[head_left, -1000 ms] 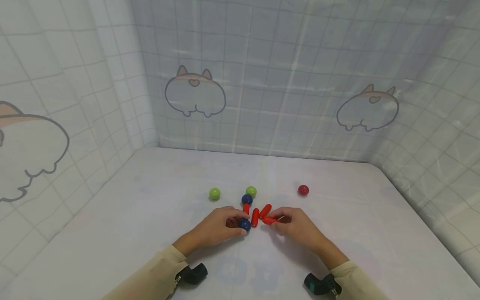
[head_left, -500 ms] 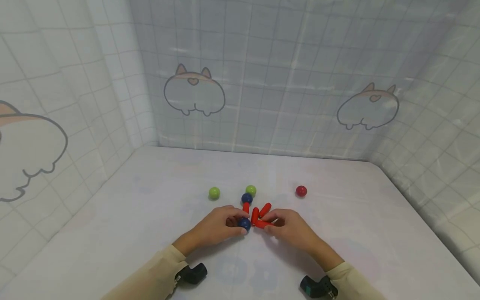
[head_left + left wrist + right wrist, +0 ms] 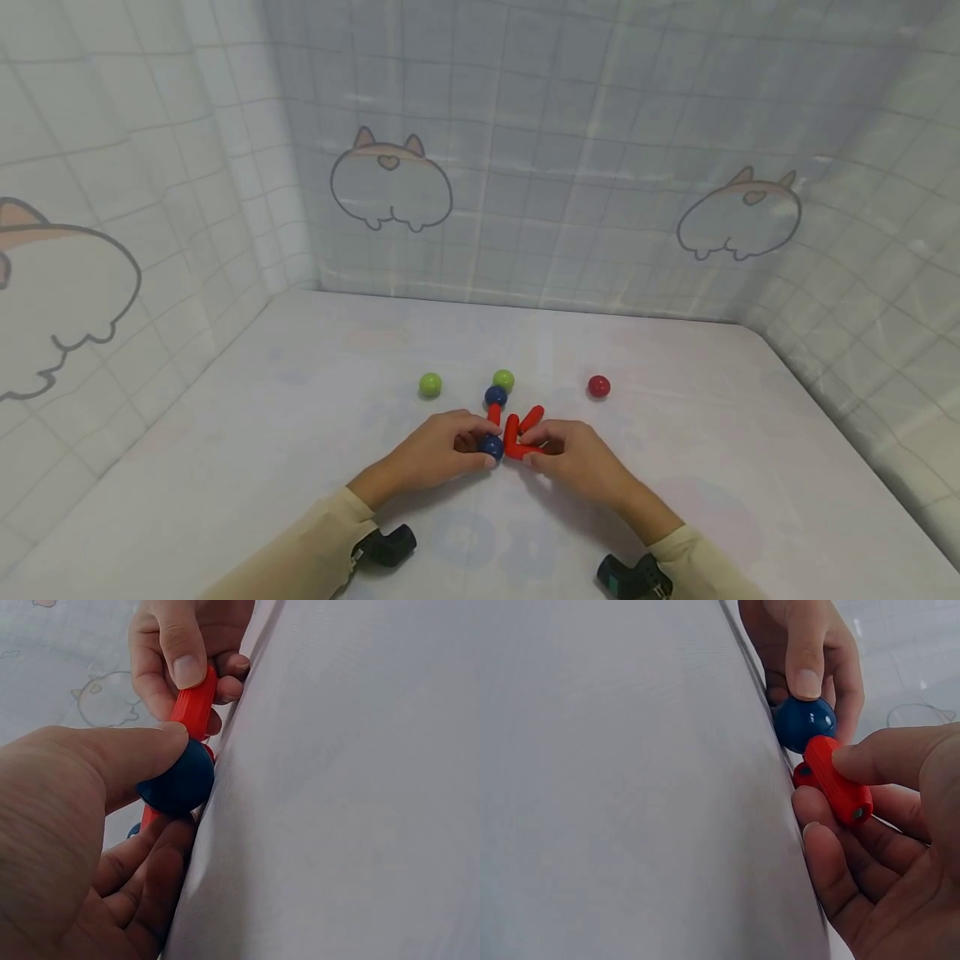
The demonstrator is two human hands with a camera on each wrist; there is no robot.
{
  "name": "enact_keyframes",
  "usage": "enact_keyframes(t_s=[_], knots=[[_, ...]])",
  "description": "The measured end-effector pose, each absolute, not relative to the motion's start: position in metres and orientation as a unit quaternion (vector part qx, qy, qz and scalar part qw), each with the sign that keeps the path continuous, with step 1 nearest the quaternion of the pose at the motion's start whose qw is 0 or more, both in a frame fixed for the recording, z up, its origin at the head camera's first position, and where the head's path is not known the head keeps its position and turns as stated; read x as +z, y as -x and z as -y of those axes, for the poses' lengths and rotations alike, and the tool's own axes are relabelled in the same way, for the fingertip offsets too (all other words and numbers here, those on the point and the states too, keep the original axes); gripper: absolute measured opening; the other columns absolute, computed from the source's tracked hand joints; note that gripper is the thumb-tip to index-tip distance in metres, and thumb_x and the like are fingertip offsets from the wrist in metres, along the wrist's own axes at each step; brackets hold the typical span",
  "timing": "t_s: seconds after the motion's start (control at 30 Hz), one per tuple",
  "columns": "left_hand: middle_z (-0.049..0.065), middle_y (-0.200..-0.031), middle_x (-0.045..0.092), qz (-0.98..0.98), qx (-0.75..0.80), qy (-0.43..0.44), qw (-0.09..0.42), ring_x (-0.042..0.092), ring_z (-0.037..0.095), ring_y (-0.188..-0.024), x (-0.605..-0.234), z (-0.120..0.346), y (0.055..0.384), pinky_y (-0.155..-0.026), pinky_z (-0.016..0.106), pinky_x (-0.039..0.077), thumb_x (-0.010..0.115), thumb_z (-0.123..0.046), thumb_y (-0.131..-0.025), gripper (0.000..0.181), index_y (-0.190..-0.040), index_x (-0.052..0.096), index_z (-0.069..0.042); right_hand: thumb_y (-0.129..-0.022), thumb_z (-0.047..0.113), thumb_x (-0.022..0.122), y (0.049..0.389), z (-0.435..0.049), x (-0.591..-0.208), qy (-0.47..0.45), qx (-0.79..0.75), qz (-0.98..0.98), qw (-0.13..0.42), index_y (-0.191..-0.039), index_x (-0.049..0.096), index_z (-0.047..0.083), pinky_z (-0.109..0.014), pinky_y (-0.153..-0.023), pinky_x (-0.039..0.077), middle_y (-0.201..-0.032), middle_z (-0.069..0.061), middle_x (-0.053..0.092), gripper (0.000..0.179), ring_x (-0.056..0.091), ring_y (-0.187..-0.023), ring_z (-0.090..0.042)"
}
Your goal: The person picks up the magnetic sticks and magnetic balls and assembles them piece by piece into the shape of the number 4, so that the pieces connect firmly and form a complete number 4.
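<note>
In the head view my left hand (image 3: 435, 454) pinches a glossy dark blue ball (image 3: 492, 448) between thumb and fingers. A short red rod (image 3: 844, 786) is pinched by my right hand (image 3: 585, 457); a small greyish disc shows in its end. The rod's other end touches the blue ball or lies very close to it. A second blue ball (image 3: 496, 396) stands farther back, with a red rod (image 3: 493, 415) running from it towards the held ball. Two more red rods lie near my right fingertips, one nearly lengthwise (image 3: 512, 428) and one slanted (image 3: 532, 417).
One green ball (image 3: 503, 380) sits just behind the far blue ball, and another green ball (image 3: 430, 384) is off to the left. To the right is a dark red ball (image 3: 598, 387). White cloth covers the table (image 3: 337, 367), and tile-patterned sheeting (image 3: 525, 167) rises around it.
My right hand has carried its red rod leftward to the ball in my left hand. The left hand has stayed in place. The dark red ball has shifted slightly left and nearer.
</note>
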State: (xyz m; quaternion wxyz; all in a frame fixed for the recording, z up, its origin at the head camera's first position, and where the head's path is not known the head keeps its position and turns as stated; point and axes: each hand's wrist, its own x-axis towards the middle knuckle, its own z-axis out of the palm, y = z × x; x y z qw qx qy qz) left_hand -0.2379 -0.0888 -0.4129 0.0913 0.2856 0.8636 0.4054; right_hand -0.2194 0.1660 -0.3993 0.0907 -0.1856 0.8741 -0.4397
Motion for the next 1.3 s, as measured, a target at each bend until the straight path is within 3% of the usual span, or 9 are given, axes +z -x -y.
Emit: enact_keyframes(t_s=[0.2, 0.53, 1.3], knots=[[-0.014, -0.105, 0.062, -0.862, 0.409, -0.286, 0.091, 0.06, 0.008, -0.092, -0.412, 0.088, 0.238, -0.084, 0.027, 0.053, 0.077, -0.027, -0.09, 0.04, -0.128, 0.068, -0.02, -0.092, 0.02, 0.074, 0.22, -0.167, -0.4, 0.196, -0.439, -0.872, 0.089, -0.11, 0.074, 0.019, -0.033, -0.087, 0.055, -0.105, 0.006, 0.068, 0.019, 0.063, -0.099, -0.018], [-0.013, -0.105, 0.062, -0.867, 0.403, -0.278, 0.09, 0.059, 0.009, -0.092, -0.412, 0.086, 0.237, -0.085, 0.029, 0.052, 0.076, -0.026, -0.091, 0.038, -0.127, 0.068, -0.02, -0.09, 0.016, 0.075, 0.223, -0.172, -0.397, 0.194, -0.41, -0.885, 0.101, -0.112, 0.072, 0.019, -0.028, -0.079, 0.054, -0.102, 0.007, 0.067, 0.023, 0.061, -0.09, -0.017], [-0.013, -0.11, 0.062, -0.869, 0.395, -0.282, 0.091, 0.06, 0.007, -0.094, -0.408, 0.084, 0.24, -0.087, 0.029, 0.052, 0.075, -0.023, -0.091, 0.036, -0.126, 0.068, -0.02, -0.089, 0.017, 0.076, 0.226, -0.182, -0.395, 0.175, -0.409, -0.888, 0.118, -0.115, 0.071, 0.014, -0.031, -0.081, 0.055, -0.098, 0.006, 0.067, 0.027, 0.061, -0.089, -0.016]])
